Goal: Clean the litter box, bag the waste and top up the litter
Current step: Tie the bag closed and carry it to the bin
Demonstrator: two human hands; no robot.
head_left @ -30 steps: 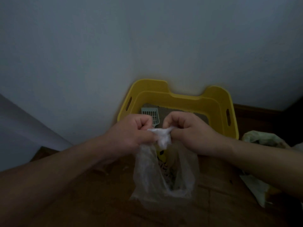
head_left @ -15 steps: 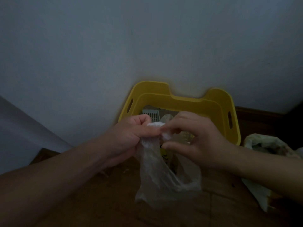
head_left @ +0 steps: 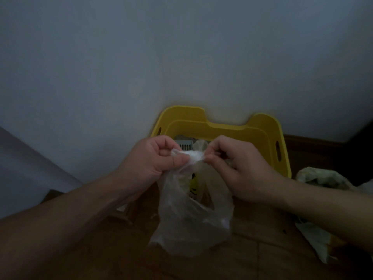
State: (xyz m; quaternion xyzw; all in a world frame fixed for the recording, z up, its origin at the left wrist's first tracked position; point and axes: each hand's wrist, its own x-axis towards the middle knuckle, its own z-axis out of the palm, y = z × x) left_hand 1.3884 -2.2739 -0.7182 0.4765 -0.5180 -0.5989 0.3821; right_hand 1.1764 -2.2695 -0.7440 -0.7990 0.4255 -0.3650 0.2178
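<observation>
A clear plastic bag (head_left: pixel 193 219) hangs in front of me above the wooden floor. My left hand (head_left: pixel 155 158) pinches one twisted handle of the bag between thumb and curled fingers. My right hand (head_left: pixel 238 164) pinches the other handle just beside it. Behind the hands a yellow litter box (head_left: pixel 262 136) stands against the wall. A pale slotted scoop (head_left: pixel 184 145) shows inside the box, partly hidden by my hands. The bag's contents are too dim to make out.
A pale green and white sack (head_left: pixel 323 178) lies on the floor at the right, its lower part reaching toward the near right. The grey wall (head_left: pixel 181 57) rises right behind the box. Brown wooden floor (head_left: pixel 272 259) lies below the bag.
My hands have shifted their hold on the bag's top; the handles are now drawn out sideways between them. The bag hangs slightly further right.
</observation>
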